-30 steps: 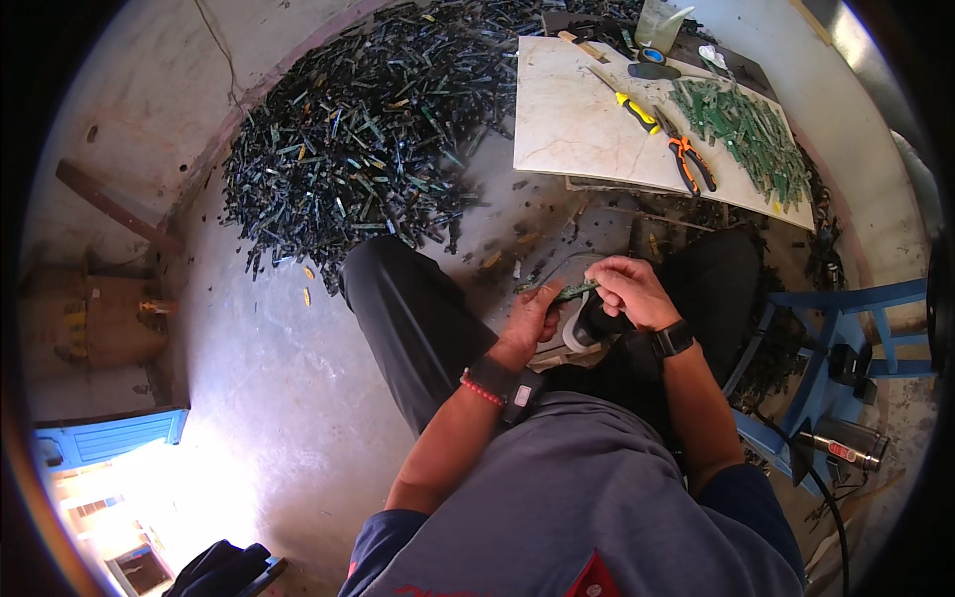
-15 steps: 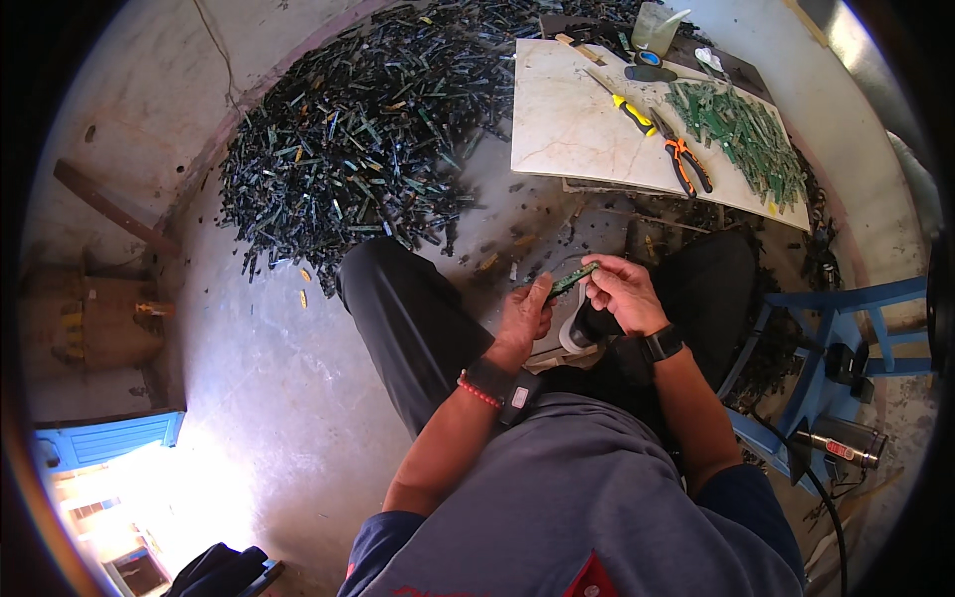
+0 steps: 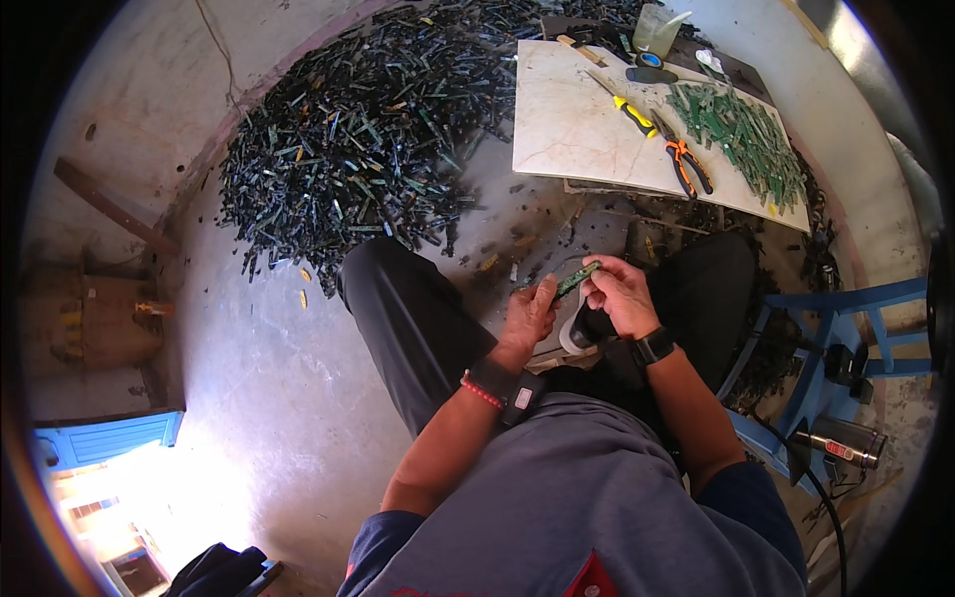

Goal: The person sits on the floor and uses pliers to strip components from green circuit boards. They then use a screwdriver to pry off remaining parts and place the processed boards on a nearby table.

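Between my knees, a narrow green circuit board strip (image 3: 576, 280) is held slantwise in both hands. My left hand (image 3: 532, 311) grips its lower left end, thumb on top. The upper right end is pinched in the fingers of my right hand (image 3: 619, 296). Ahead on the right, a pale board (image 3: 567, 119) bears a heap of green strips (image 3: 741, 134), orange-and-black pliers (image 3: 682, 159) and a yellow-and-black handled tool (image 3: 633, 114) with a thin shaft. A large heap of dark strips (image 3: 358, 139) covers the floor ahead on the left.
A blue wooden stool or chair frame (image 3: 826, 328) stands at my right, with a steel flask (image 3: 844, 441) and a black cable (image 3: 831, 517) near it. On the board's far side are a clear plastic cup (image 3: 657, 30) and a blue tape roll (image 3: 650, 60). Cardboard boxes (image 3: 109, 323) stand left.
Both hands keep hold of the strip. They have shifted only slightly, and the strip's visible part has turned a little.
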